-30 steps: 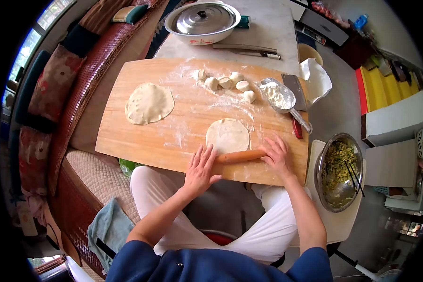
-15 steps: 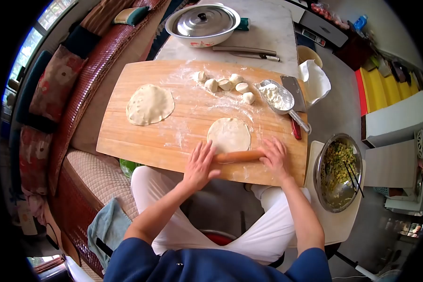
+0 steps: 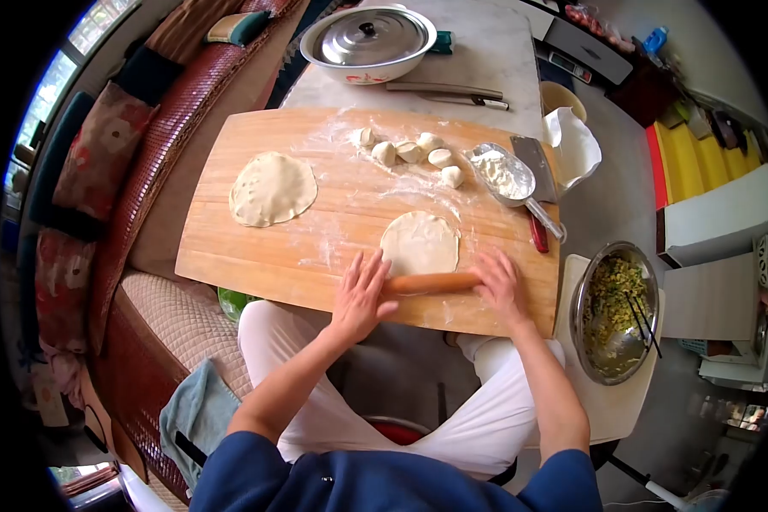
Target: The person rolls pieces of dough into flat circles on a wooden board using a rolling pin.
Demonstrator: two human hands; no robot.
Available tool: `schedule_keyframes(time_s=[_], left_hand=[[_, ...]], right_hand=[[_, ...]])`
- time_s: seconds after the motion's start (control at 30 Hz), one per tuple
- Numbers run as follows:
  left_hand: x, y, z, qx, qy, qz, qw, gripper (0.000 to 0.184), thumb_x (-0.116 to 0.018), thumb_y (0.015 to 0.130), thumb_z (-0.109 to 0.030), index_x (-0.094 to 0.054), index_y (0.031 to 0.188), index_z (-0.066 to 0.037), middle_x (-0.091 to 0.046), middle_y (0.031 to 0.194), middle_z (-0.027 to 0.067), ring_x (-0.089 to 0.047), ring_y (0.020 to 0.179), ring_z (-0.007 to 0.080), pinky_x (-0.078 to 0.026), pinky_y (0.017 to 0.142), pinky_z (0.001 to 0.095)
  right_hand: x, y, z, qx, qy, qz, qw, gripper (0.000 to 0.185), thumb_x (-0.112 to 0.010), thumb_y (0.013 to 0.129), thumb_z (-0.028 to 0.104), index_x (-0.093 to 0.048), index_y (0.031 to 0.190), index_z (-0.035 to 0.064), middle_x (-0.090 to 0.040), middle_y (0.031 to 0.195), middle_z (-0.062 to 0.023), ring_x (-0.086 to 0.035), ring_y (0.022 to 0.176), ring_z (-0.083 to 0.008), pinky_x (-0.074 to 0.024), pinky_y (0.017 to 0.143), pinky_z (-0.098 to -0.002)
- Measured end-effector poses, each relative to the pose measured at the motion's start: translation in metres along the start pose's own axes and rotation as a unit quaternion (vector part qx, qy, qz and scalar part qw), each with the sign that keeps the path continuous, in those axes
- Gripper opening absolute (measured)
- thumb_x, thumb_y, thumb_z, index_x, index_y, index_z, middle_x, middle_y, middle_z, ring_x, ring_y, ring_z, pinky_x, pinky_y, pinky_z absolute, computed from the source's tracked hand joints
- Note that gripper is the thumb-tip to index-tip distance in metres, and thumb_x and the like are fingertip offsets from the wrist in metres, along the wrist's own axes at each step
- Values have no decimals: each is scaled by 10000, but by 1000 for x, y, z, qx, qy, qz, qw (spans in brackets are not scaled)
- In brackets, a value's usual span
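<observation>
Two bare hands, left [image 3: 361, 296] and right [image 3: 498, 288], press flattened on one brown wooden rolling pin's [image 3: 433, 283] two ends, beside one of two round, pale dough sheets [image 3: 421, 244] on the floured wooden board [image 3: 324, 247].

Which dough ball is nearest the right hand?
The rightmost dough ball, also the closest to the person; the others sit farther left and farther from the right hand.

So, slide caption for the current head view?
Both hands on a rolling pin at a dough round's near edge, on a floured wooden board.
</observation>
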State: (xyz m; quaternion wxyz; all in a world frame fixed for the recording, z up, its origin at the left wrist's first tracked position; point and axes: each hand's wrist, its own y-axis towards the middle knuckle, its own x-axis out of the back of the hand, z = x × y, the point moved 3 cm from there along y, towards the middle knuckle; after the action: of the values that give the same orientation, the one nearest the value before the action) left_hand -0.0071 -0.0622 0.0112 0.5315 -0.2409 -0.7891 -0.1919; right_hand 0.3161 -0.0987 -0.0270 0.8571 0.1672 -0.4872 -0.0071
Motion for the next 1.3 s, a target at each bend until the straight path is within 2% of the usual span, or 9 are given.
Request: schedule_keyframes(time_s=[0.1,0.3,0.5,0.73,0.87,0.97,1.07,1.17,1.3], left_hand=[[-5,17,18,30,17,-38,999,813,-668,877,-479,-363,1514,-76,-270,1613,140,-204,1487,409,-263,1185,495],[-1,108,49,120,-14,-135,983,778,-659,896,-460,-373,1508,-73,-285,1607,140,-198,1487,420,-269,1184,483],[-6,-2,-23,0,-22,1,1000,849,-735,823,-421,-368,1525,-116,-285,1609,132,-230,1474,431,-253,1183,531],[-1,101,39,116,-32,-133,984,767,-656,902,-435,-341,1533,-133,-251,1621,130,-193,1481,439,-247,1189,530],[-7,93,22,61,-37,-72,995,759,-651,908,-410,-336,1533,-113,-236,1630,128,-190,1487,420,-238,1195,525],[-10,41,-4,18,5,0,1000,750,-645,916,-385,-331,1530,-90,-238,1628,137,-195,1487,412,-234,1197,522],[-6,32,-2,69,6,-50,996,738,-634,924,-389,-337,1528,-86,-252,1621,141,-204,1488,398,-225,1202,502],[5,65,-9,133,-83,-197,968,708,-579,955,-421,-325,1542,-116,-257,1620,136,-203,1502,361,-196,1216,483],[-44,112,-53,92,-23,-130,987,708,-567,940,-463,-354,1530,-135,-271,1621,111,-201,1508,344,-180,1218,507]], right_hand=[[17,13,37,-4,-36,11,999,349,-744,834,194,-713,1179,231,-557,1415,-31,-406,1377,-369,-307,1143,-523],[-7,61,-18,-14,-62,-42,997,319,-720,854,195,-708,1171,217,-564,1396,-41,-431,1362,-326,-336,1127,-503],[12,-14,-4,20,-25,-4,999,364,-744,824,207,-696,1185,219,-551,1410,-50,-408,1378,-366,-310,1147,-516],[5,61,-10,-40,-78,-7,996,354,-714,866,255,-704,1218,287,-531,1436,-37,-366,1405,-332,-274,1164,-494],[2,33,-31,-24,-76,-36,996,338,-732,835,212,-701,1171,192,-563,1379,-47,-422,1352,-311,-310,1150,-475],[24,-3,17,-18,-112,39,993,357,-753,793,186,-670,1135,121,-606,1286,-63,-506,1251,-300,-354,1105,-450],[30,-10,28,-83,-43,56,994,379,-763,760,162,-647,1116,103,-640,1180,-73,-563,1144,-286,-398,1031,-425],[37,-13,8,-150,41,-95,983,320,-726,847,180,-636,1126,50,-659,1070,-129,-601,1038,-338,-462,896,-445],[27,-18,-12,-292,118,-128,940,367,-660,935,219,-608,1214,-13,-660,1045,-213,-610,994,-393,-488,858,-453]])
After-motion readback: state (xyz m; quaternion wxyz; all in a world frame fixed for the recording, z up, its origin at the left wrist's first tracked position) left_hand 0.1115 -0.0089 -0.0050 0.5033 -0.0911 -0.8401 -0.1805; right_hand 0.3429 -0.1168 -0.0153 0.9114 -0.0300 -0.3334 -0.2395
